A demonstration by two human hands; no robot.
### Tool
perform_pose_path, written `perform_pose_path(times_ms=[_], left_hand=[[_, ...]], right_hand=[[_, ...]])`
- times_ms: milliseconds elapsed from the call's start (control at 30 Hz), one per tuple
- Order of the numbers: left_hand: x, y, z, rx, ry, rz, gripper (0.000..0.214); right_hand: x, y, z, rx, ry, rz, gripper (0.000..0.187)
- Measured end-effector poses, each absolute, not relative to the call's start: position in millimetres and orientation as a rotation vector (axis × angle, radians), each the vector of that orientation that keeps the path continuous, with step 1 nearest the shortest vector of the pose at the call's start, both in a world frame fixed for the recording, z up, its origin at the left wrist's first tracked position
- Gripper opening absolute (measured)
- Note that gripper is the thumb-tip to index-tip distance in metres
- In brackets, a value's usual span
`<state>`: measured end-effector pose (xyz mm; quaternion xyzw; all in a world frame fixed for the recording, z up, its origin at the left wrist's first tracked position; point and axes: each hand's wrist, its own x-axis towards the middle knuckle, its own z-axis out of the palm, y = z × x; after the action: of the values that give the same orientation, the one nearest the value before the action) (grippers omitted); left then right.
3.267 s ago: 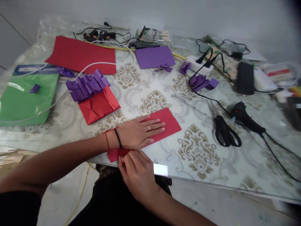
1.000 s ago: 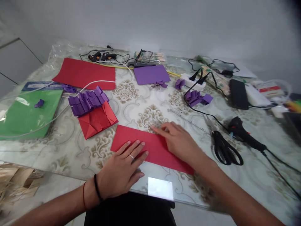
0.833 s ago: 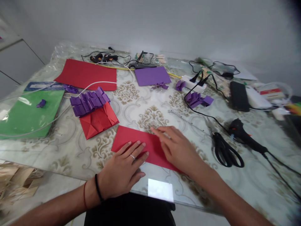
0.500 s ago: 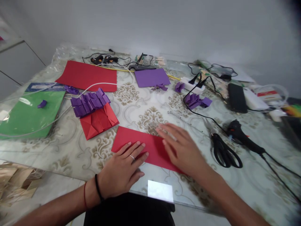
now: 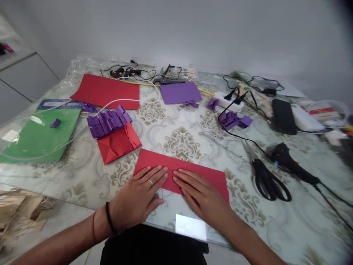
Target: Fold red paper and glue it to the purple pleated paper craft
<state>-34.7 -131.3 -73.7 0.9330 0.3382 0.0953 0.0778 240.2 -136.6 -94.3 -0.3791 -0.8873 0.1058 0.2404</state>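
A red sheet of paper (image 5: 212, 176), long and narrow, lies near the table's front edge; its right end shows layered edges. My left hand (image 5: 140, 191) rests flat on its left half, fingers stretched out, a ring on one finger. Over the middle of the sheet, my right hand (image 5: 201, 195) lies flat too, fingers extended towards the left hand. Just beyond the sheet's left end sits a folded red paper piece (image 5: 121, 143), with pleated purple paper (image 5: 109, 121) along its far side.
Scissors (image 5: 268, 176) and a hot glue gun (image 5: 293, 163) lie to the right. A power strip (image 5: 228, 102), purple paper (image 5: 180, 92), another red sheet (image 5: 110, 90) and a green packet (image 5: 41, 136) lie farther back. A white cable (image 5: 124, 99) crosses the left side.
My right hand has come down and moved left onto the middle of the red sheet, uncovering its right end. My left hand stays pressed on the left half.
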Motion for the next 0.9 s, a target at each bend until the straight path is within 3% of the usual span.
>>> perform_pose_path(times_ms=[233,400,600,700,900], left_hand=[[-54.7,-137.6,-66.1,2.881,1.090,0.261,0.059],[-32.8,-112.8,-60.0,2.796,1.119,0.363,0.037],[-10.4,-85.8,-74.9,2.864,0.801,0.218,0.065],[-10.6,-87.4,-81.6,2.888,0.832,0.204,0.065],[-10.2,-89.6,-80.0,2.866,0.867,0.235,0.065]], right_hand=[[240.2,-133.9,-92.7,-1.070,-2.377,0.387,0.041],[237.1,-128.5,-86.2,-1.038,-2.358,0.381,0.031],[226.5,-131.5,-81.6,-1.146,-2.294,0.459,0.024],[210.9,-139.8,-80.7,-1.323,-2.191,0.488,0.021],[184.5,-153.4,-78.8,-1.509,-2.057,0.478,0.035]])
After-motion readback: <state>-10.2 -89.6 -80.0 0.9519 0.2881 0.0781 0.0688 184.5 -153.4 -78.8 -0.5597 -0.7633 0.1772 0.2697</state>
